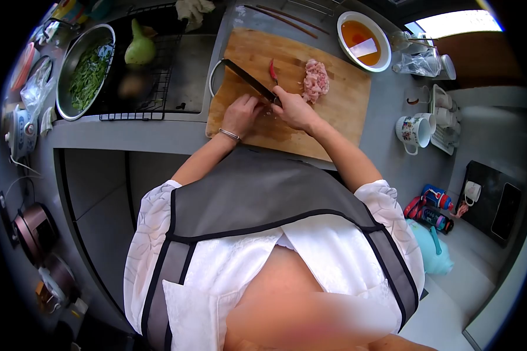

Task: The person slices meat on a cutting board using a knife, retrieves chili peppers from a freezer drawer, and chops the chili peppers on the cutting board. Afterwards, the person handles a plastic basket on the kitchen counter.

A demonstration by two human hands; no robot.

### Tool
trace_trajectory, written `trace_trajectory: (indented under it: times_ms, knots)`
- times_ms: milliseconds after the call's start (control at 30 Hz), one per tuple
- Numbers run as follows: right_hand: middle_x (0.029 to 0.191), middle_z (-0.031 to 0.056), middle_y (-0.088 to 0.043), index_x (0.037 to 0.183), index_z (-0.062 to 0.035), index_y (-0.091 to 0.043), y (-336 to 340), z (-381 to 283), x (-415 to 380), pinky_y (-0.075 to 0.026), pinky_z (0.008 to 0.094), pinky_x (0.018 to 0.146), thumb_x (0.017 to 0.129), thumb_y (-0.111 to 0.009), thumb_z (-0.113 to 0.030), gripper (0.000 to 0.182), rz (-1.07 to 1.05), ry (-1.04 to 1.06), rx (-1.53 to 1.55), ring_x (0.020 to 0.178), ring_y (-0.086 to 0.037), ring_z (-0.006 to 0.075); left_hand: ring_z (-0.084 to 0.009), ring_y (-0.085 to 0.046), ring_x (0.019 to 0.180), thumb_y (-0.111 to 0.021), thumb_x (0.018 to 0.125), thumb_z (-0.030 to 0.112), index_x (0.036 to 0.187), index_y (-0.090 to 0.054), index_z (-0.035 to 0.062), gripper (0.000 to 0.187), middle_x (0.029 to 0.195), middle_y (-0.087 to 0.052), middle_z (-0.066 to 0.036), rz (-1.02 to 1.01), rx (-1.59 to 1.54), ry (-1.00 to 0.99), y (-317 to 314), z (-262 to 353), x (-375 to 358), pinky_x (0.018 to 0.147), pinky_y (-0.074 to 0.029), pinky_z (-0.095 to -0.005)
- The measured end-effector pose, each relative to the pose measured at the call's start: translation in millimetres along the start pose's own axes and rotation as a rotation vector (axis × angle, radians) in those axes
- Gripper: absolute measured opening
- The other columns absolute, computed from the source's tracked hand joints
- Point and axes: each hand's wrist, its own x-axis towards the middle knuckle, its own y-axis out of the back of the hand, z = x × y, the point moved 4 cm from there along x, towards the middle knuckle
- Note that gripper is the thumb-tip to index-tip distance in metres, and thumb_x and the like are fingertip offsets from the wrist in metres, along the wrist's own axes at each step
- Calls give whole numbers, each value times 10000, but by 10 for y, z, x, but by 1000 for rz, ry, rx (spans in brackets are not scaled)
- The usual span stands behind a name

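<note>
My right hand (pixel 294 110) is wrapped round the handle of a dark-bladed knife (pixel 245 76), its blade pointing up and to the left over the wooden cutting board (pixel 342 117). Beside it, my left hand (pixel 240 116) rests on the board with its fingers bent and pressed together near the knife's handle end. Whatever lies under those fingertips is hidden, though small pale bits show between the hands. A red chili pepper (pixel 273 71) lies just above my right hand. To its right sits a heap of chopped raw meat (pixel 315 82).
Behind the board are chopsticks (pixel 282 21) and a white bowl (pixel 385 57) of orange liquid. At left, a metal basin (pixel 62 96) of greens and a green gourd (pixel 140 48) sit by the sink rack (pixel 132 116). Cups (pixel 413 131) stand at right.
</note>
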Motion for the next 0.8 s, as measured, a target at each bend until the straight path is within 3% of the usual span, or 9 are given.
trace_trajectory:
  times_ms: [133, 200, 333, 433, 500, 567, 633, 800]
  knots:
    - [854, 272, -607, 1064, -34, -453, -38, 78, -201, -459, 500, 727, 854, -551, -161, 265, 61, 43, 49, 853, -580, 453, -278, -569, 738, -639, 806, 128, 835, -576, 67, 92, 769, -538, -93, 15, -31, -20, 18, 14, -65, 637, -484, -376]
    - [871, 272, -609, 1104, -44, -458, 56, 60, -352, -454, 502, 728, 856, -547, -158, 286, -37, -75, 19, 854, -580, 451, -280, -569, 742, -636, 807, 127, 843, -583, 68, 87, 770, -541, -96, 26, -52, -12, -1, 22, -41, 643, -485, -377]
    - [872, 274, -607, 1103, -47, -458, 193, -36, -498, -447, 505, 721, 859, -538, -148, 276, -178, -87, -85, 845, -579, 452, -281, -569, 750, -632, 808, 125, 878, -605, 70, 93, 776, -553, -99, 50, -108, -9, 37, 36, 11, 662, -486, -379]
    - [861, 274, -601, 1074, -40, -455, 75, -43, -371, -447, 500, 711, 858, -533, -146, 253, -153, -40, -57, 843, -575, 454, -284, -572, 754, -635, 806, 131, 893, -613, 72, 107, 784, -564, -99, 23, -82, -11, -11, -28, -7, 669, -487, -378]
    - [852, 273, -595, 1038, -33, -447, -141, -60, -108, -449, 496, 706, 856, -533, -142, 229, 31, 13, -40, 849, -571, 456, -284, -579, 761, -640, 799, 111, 890, -618, 64, 104, 797, -573, -100, 3, -66, -9, 4, -44, -32, 665, -490, -375]
    - [854, 274, -592, 1015, -21, -437, -181, -63, -65, -451, 492, 712, 851, -538, -141, 226, 60, 39, -45, 857, -569, 456, -284, -586, 768, -644, 792, 90, 887, -623, 57, 103, 810, -582, -101, -16, -50, -8, 9, -26, -23, 660, -492, -373]
    - [852, 275, -591, 1017, -19, -436, 10, -114, -135, -448, 492, 719, 851, -541, -140, 231, -33, -43, -12, 854, -570, 455, -286, -582, 765, -648, 788, 93, 875, -622, 56, 98, 810, -581, -99, 15, -115, -28, 35, 36, 23, 663, -491, -376]
    - [848, 275, -591, 1045, -32, -440, 97, -111, -350, -445, 507, 712, 851, -547, -148, 250, -149, -27, -51, 842, -572, 459, -286, -578, 770, -653, 785, 118, 866, -616, 63, 105, 809, -580, -99, 30, -109, -7, 31, 17, -21, 673, -488, -377]
